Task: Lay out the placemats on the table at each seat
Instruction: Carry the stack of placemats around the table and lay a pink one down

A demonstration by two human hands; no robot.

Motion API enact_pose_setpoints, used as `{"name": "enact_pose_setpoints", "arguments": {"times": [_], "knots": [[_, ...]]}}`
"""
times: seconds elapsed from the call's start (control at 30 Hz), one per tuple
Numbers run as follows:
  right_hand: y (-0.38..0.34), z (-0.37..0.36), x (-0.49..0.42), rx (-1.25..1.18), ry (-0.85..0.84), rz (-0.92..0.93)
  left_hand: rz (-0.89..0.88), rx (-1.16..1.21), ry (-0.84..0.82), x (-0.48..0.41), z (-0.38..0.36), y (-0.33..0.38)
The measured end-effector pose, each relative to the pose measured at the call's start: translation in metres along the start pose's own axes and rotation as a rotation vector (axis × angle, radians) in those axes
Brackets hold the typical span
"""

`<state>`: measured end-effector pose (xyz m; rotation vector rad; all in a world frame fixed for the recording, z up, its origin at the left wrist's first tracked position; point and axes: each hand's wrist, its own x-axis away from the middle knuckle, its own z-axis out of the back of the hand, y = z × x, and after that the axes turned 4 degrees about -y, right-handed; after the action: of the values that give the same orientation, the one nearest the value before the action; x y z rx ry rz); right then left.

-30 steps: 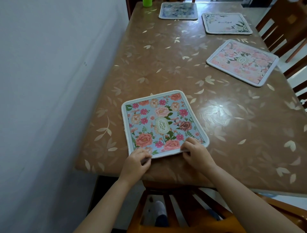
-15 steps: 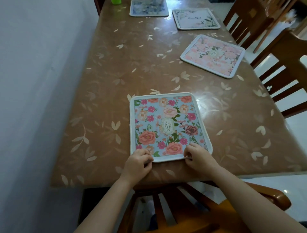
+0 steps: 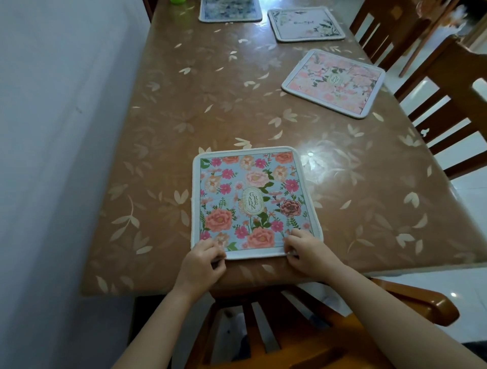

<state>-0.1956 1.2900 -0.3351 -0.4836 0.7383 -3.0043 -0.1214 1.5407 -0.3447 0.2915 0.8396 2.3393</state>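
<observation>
A blue floral placemat [image 3: 253,200] with a white border lies flat at the near end of the brown table [image 3: 184,105]. My left hand [image 3: 201,263] pinches its near left corner and my right hand [image 3: 307,252] pinches its near right corner. Three more placemats lie further off: a pink floral placemat [image 3: 334,83] at the right edge, a white leafy placemat [image 3: 305,23] beyond it, and a grey-blue placemat [image 3: 230,10] at the far end.
A white wall [image 3: 52,131] runs along the table's left side. Wooden chairs [image 3: 448,92] stand along the right edge, and one chair [image 3: 290,329] is tucked under the near end below my arms. A green cup [image 3: 176,2] sits at the far end.
The blue floral placemat has been turned from a skewed angle to sit squarer with the near table edge, both hands still on its near corners. My view has shifted too.
</observation>
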Motion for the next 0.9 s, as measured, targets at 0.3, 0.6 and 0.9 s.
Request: {"name": "enact_pose_setpoints", "arguments": {"times": [0.3,0.6,0.9], "knots": [[-0.009,-0.003,0.000,0.126,-0.041,0.040,0.003,-0.095,0.022,0.017,-0.004,0.003],[-0.011,-0.009,0.005,0.076,0.009,-0.001,0.059,-0.092,0.055,0.022,-0.011,0.009],[-0.012,-0.007,0.007,0.066,0.010,0.018,0.096,-0.084,0.074,0.018,-0.014,0.008]]}}
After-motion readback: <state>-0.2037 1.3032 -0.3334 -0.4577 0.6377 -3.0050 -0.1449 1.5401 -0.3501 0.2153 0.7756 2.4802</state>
